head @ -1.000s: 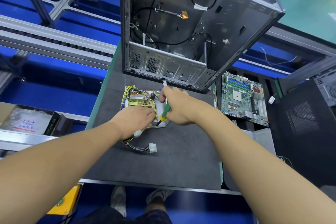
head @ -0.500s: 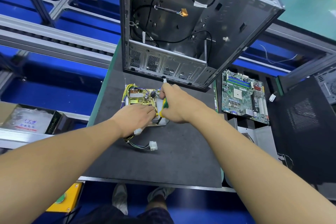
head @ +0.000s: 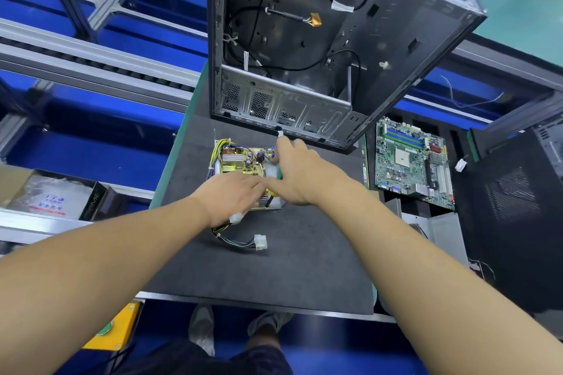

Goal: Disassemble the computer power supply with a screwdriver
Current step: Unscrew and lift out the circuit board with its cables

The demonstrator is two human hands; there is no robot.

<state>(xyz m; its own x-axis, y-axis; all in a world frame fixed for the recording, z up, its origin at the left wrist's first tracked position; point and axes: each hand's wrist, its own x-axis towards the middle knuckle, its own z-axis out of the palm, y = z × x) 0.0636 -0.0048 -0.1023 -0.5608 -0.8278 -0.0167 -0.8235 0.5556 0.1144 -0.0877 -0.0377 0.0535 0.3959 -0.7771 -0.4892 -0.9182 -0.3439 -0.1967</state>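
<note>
The opened power supply (head: 240, 161) lies on the dark mat (head: 274, 277), its yellow circuit board with coils and wires exposed. My left hand (head: 233, 193) rests on the unit's near side, fingers extended over it. My right hand (head: 300, 173) grips a green and yellow screwdriver (head: 278, 173); the handle shows between the fingers and the dark shaft points down at the unit's near right corner. A wire bundle with a white connector (head: 260, 242) trails from the supply toward me.
An empty computer case (head: 335, 39) stands open behind the supply. A motherboard (head: 411, 161) lies to the right, with a black case panel (head: 515, 216) beyond it. A box (head: 58, 198) sits on the left rack. The mat's front edge (head: 259, 301) is near my feet.
My right hand with the screwdriver shifted slightly left and toward the left hand. The left hand's fingers spread out over the unit. The power supply stayed in place.
</note>
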